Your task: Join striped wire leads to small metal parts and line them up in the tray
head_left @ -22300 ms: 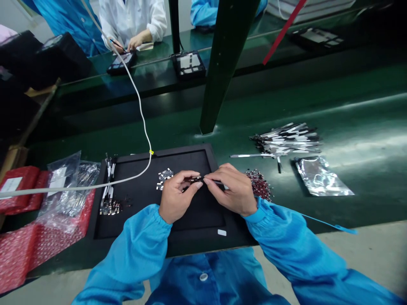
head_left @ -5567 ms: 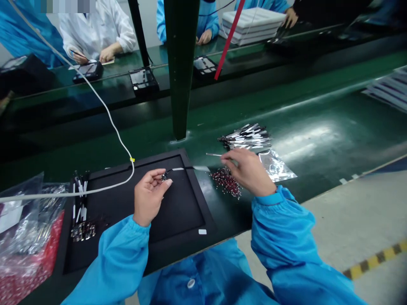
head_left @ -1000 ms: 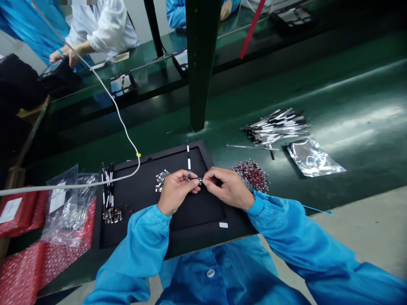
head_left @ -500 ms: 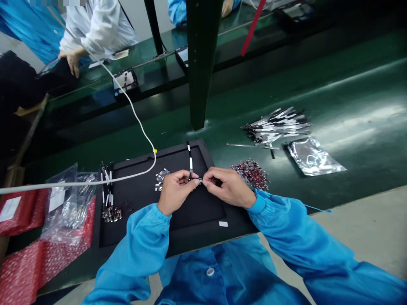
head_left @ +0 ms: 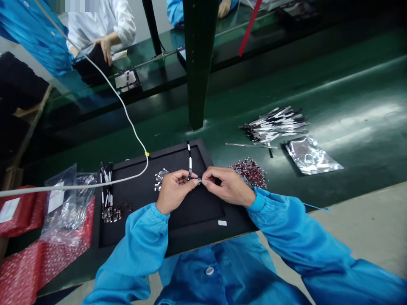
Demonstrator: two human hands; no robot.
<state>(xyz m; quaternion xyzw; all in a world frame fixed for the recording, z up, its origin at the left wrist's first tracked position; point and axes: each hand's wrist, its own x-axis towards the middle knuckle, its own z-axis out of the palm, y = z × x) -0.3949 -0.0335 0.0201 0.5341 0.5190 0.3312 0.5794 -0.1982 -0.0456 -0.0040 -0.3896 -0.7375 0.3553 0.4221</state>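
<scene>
Two green tables run side by side, the near table (head_left: 349, 97) split from the far one by a dark steel post (head_left: 199, 63); across the way, a person in a white coat (head_left: 101, 25) works at the far table. On the near table lies a black tray (head_left: 165, 149), a white cable (head_left: 127, 114) draped over it; to its left, red bubble wrap (head_left: 19, 271); to its right, a heap of black-and-silver strips (head_left: 273, 125), a silver pouch (head_left: 313, 156) and dark-red beads (head_left: 250, 173). Inside the tray sit a small strip bundle (head_left: 106, 184) and a few tiny chips (head_left: 160, 178). Over the tray — left hand (head_left: 174, 192), right hand (head_left: 227, 186) — both grips pressed together, pinching a tiny metal part (head_left: 199, 181) at the foot of an upright thin strip (head_left: 190, 159); by the piles, much looks unworked.
</scene>
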